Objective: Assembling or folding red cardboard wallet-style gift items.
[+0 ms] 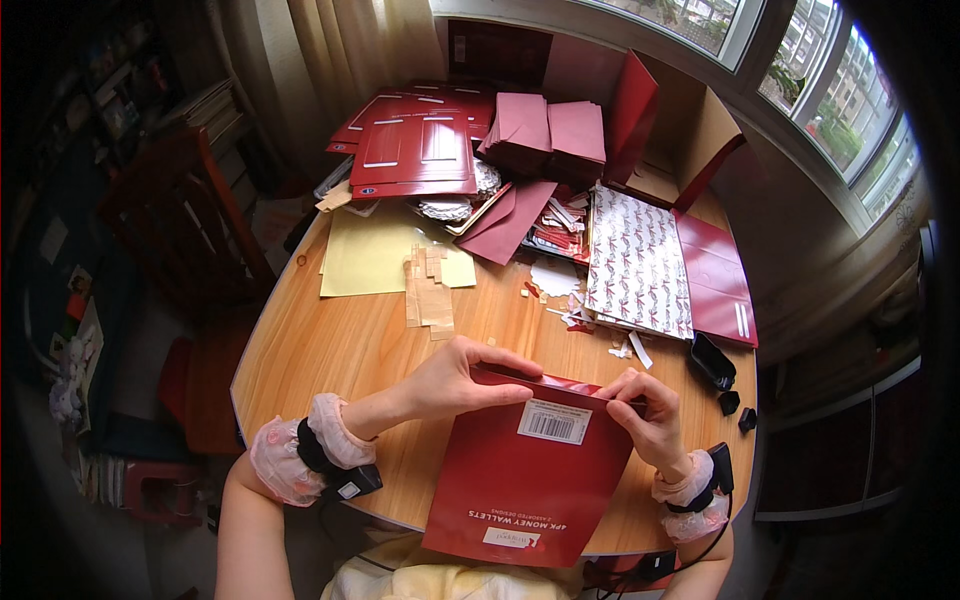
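Note:
A flat red card package (pixel 500 470) with a white barcode label lies tilted toward me, its near end reaching over the table's front edge. My left hand (pixel 465 380) pinches its far edge near the left corner, thumb on the face and fingers behind. At the right end of that same edge, my right hand (pixel 643 408) grips with bent fingers and thumb. The edge between the hands looks slightly parted or folded; what is inside cannot be made out. Both wrists wear pale frilled cuffs with black straps.
Beyond my hands, the wooden table (pixel 330 350) bears tan paper strips (pixel 430 290), yellow sheets (pixel 365 255), stacked red cards (pixel 415 150), pink envelopes (pixel 577 130), patterned paper (pixel 640 260), paper scraps (pixel 640 350) and an opened red carton (pixel 690 130). A black case (pixel 711 362) sits at the right edge.

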Action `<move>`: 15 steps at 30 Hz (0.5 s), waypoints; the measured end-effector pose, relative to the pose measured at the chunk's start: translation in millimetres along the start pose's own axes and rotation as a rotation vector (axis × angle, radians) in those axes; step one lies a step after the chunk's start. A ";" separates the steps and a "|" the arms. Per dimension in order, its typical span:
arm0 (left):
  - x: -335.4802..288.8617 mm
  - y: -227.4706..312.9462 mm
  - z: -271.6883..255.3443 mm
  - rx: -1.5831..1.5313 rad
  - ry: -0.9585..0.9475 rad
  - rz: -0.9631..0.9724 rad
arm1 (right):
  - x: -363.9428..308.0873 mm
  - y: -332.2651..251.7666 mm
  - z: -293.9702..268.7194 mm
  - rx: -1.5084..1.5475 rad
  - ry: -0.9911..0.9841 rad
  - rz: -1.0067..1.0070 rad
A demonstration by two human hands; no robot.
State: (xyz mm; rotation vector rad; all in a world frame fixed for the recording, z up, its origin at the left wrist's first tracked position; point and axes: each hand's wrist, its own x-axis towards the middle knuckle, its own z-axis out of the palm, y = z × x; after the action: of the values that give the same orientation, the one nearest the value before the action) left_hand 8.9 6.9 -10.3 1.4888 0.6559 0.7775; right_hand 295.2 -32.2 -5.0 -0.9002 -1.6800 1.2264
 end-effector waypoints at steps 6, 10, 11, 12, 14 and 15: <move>-1.0 -0.7 -2.7 0.026 0.019 0.004 | -0.3 -1.9 7.9 0.043 0.074 0.044; -1.3 -0.5 0.8 -0.011 0.073 -0.017 | 2.8 3.6 8.7 -0.168 0.165 -0.109; -1.5 -0.3 1.4 -0.006 0.092 -0.017 | 2.8 2.9 9.8 -0.167 0.164 -0.109; -1.6 -0.7 1.5 -0.007 0.093 -0.017 | 3.0 1.9 11.8 -0.130 0.192 -0.078; -1.9 -1.5 1.5 -0.002 0.110 -0.013 | 3.6 2.5 11.6 -0.092 0.219 -0.047; -2.1 -1.0 1.8 -0.003 0.110 -0.012 | 4.0 3.6 8.5 -0.028 0.263 0.006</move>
State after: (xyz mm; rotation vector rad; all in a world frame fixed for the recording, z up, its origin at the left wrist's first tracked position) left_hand 9.1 4.2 -11.5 1.4456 0.7459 0.8553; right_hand 286.1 -30.7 -9.0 -1.0361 -1.4883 1.0403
